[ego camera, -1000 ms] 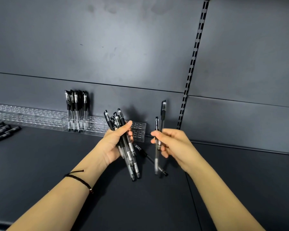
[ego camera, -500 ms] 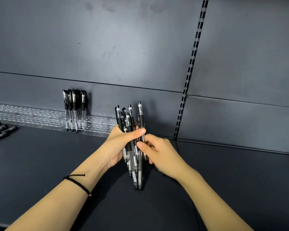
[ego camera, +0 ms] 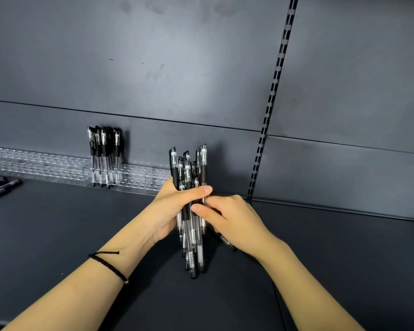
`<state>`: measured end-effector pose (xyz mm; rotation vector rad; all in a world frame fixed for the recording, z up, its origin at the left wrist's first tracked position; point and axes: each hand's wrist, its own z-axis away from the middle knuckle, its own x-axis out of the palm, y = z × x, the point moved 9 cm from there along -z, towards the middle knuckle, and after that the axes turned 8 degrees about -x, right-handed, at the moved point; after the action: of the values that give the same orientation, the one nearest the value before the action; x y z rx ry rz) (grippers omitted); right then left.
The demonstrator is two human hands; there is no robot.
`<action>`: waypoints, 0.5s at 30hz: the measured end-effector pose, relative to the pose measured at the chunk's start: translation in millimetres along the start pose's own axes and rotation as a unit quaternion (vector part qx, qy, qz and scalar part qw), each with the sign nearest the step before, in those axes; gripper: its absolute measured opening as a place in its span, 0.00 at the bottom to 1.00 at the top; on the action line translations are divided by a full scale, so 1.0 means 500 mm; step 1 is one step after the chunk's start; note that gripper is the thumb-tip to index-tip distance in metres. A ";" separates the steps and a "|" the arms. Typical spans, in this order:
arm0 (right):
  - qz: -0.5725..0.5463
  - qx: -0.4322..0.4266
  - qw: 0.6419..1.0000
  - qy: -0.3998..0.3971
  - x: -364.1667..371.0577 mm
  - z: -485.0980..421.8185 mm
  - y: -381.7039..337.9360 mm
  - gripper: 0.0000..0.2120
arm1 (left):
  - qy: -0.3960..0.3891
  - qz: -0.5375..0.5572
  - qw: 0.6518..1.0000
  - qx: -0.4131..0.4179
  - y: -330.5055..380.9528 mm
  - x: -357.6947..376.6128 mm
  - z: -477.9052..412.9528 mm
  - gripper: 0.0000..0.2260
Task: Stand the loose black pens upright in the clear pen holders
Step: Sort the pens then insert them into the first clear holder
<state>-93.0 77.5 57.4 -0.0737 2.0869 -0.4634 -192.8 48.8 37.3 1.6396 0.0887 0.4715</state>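
My left hand [ego camera: 175, 206] grips a bundle of black pens [ego camera: 190, 177] held upright above the dark shelf, caps up. My right hand [ego camera: 230, 218] touches the right side of the same bundle, thumb and fingers curled against the pens. One loose pen [ego camera: 228, 242] lies on the shelf under my right hand, mostly hidden. Several black pens [ego camera: 104, 151] stand upright in the clear pen holder [ego camera: 139, 177] against the back wall, left of my hands.
A long row of clear holders [ego camera: 34, 163] runs to the left along the wall. More loose black pens [ego camera: 0, 185] lie at the far left edge. A slotted metal upright [ego camera: 273, 101] runs up the wall at right.
My right hand brought its two pens over to the left-hand bundle and now rests against it. The bundle has been straightened upright.
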 end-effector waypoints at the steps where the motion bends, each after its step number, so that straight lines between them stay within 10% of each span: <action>1: -0.006 0.005 1.000 0.003 -0.004 0.000 0.001 0.25 | 0.001 -0.004 1.000 0.005 0.001 0.000 -0.001 0.14; 5: -0.064 0.044 0.993 0.086 -0.058 0.006 0.015 0.30 | 0.052 -0.034 0.996 0.063 0.033 -0.017 0.002 0.05; 10: -0.280 0.027 0.917 0.281 -0.167 -0.009 0.012 0.17 | 0.070 -0.128 0.974 0.176 0.096 0.004 0.005 0.16; 15: -0.322 -0.046 0.920 0.218 -0.195 -0.076 -0.068 0.15 | -0.006 -0.183 0.973 0.138 0.045 0.071 0.000 0.19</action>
<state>-76.8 80.3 166.3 -0.7963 2.5009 -0.8319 -165.4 57.4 67.8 1.8470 0.4569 0.1703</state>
